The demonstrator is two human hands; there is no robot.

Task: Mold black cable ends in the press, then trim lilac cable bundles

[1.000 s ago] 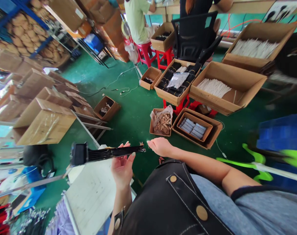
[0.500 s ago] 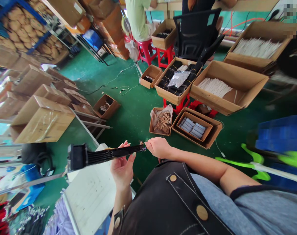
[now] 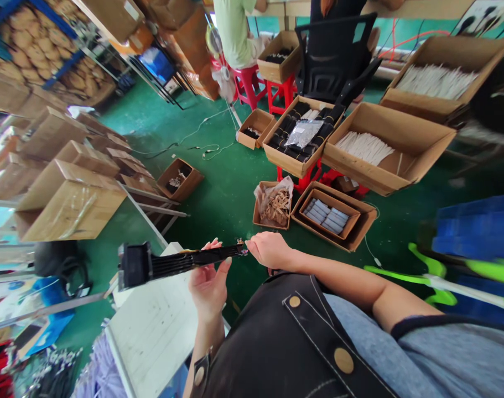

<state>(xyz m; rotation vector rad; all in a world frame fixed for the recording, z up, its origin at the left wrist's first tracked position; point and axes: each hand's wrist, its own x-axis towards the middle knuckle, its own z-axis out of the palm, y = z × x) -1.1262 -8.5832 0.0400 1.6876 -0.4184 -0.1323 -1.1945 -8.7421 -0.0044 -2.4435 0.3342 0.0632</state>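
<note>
Left hand [image 3: 209, 287] half-curled, grips black strip bundle [image 3: 172, 263]; right hand [image 3: 270, 251] closed by its metal-tipped end, contents unclear.

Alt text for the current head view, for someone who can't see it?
Left hand holds a bundle of black strips; right hand, fingers pinched, is at the bundle's small shiny end. Beyond, open cardboard boxes stand on red stools and green floor.
</note>
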